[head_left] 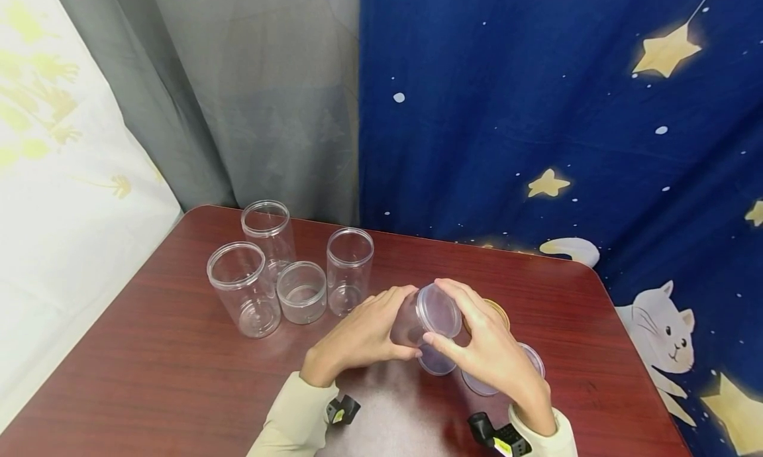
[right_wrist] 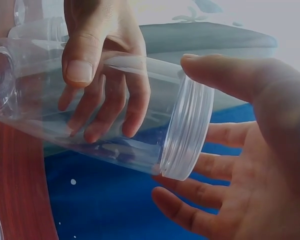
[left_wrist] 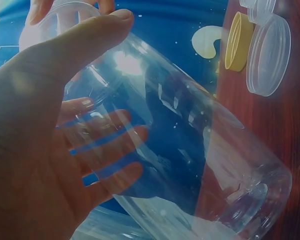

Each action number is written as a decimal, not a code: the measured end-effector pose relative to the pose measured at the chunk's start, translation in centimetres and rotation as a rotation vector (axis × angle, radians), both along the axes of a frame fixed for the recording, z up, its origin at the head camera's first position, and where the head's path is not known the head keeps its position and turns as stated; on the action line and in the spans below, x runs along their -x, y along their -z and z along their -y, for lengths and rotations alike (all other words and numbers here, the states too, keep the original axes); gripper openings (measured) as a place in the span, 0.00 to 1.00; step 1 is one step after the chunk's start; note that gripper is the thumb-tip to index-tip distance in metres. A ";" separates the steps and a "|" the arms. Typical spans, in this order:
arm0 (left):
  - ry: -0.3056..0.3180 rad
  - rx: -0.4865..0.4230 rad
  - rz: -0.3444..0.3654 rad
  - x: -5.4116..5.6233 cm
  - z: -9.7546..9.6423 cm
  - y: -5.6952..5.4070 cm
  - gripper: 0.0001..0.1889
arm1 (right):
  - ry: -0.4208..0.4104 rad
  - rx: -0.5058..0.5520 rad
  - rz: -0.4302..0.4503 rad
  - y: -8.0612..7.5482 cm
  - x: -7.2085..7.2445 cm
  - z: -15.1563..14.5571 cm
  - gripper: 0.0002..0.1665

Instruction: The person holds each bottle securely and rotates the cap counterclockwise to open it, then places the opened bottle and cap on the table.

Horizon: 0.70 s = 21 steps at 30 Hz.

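Observation:
A clear plastic jar is held tilted above the table, its mouth end toward the right. My left hand grips the jar's body, thumb on one side and fingers spread round the other. A clear ribbed screw lid covers the mouth, and it also shows in the right wrist view as a ribbed lid. With thumb and fingertips on opposite sides of the rim, my right hand holds this lid. No contents show through the jar wall.
Left of my hands stand several uncapped clear jars: a wide one, one behind it, a short one and a tall narrow one. Loose clear lids and a yellow lid lie under and beside my right hand.

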<state>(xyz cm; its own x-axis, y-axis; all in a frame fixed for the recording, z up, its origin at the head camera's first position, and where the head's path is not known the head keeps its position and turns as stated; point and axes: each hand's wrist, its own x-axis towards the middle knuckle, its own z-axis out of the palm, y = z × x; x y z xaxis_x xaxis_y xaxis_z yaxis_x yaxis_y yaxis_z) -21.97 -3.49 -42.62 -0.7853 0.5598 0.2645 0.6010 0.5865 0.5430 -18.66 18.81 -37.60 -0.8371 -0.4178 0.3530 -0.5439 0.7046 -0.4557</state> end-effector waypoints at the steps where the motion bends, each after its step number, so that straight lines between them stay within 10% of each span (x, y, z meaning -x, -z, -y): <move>1: 0.003 -0.002 0.004 0.0 0.0 0.0 0.46 | -0.008 0.000 0.002 0.0 0.0 0.0 0.47; 21: 0.026 -0.027 0.029 0.0 0.1 0.1 0.46 | -0.080 0.013 0.035 -0.2 -0.2 -0.2 0.48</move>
